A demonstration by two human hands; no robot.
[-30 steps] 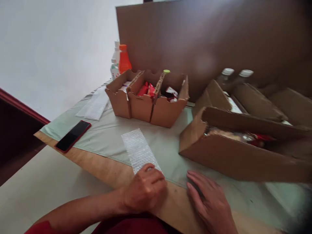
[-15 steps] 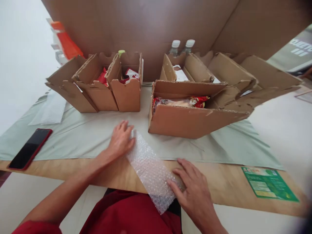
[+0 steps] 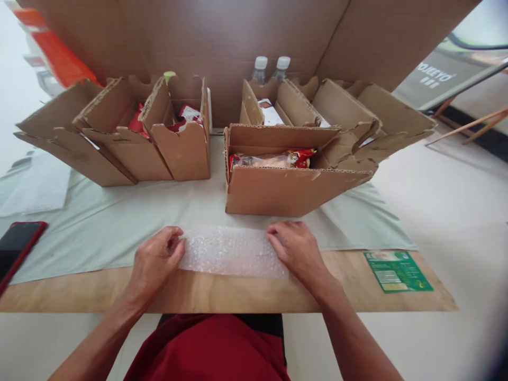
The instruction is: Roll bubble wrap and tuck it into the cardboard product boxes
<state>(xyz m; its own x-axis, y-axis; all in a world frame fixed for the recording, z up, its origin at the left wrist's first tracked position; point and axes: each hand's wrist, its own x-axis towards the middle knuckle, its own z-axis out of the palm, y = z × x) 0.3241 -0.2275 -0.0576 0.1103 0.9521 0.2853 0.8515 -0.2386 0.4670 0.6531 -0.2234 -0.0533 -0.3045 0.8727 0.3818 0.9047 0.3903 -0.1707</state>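
A clear sheet of bubble wrap (image 3: pixel 230 251) lies crosswise near the table's front edge, partly on the pale green cloth and partly on bare wood. My left hand (image 3: pixel 159 256) pinches its left end between thumb and fingers. At the opposite end, my right hand (image 3: pixel 296 246) has its fingers closed on the upper right corner. Just beyond the sheet stands a long cardboard box (image 3: pixel 297 193) holding plastic-wrapped packets with red ends (image 3: pixel 304 157).
Several open cardboard bins (image 3: pixel 182 153) stand at the back left, some with red packets. More bins (image 3: pixel 345 106) and two white-capped bottles (image 3: pixel 260 63) are behind the long box. A red-edged phone (image 3: pixel 21 243) lies left, a green printed card (image 3: pixel 399 271) right, and more plastic wrap (image 3: pixel 37 182) far left.
The bubble wrap has turned from slanting over the front edge to lying crosswise on the table. Both hands have closed on its ends. The camera view has shifted right.
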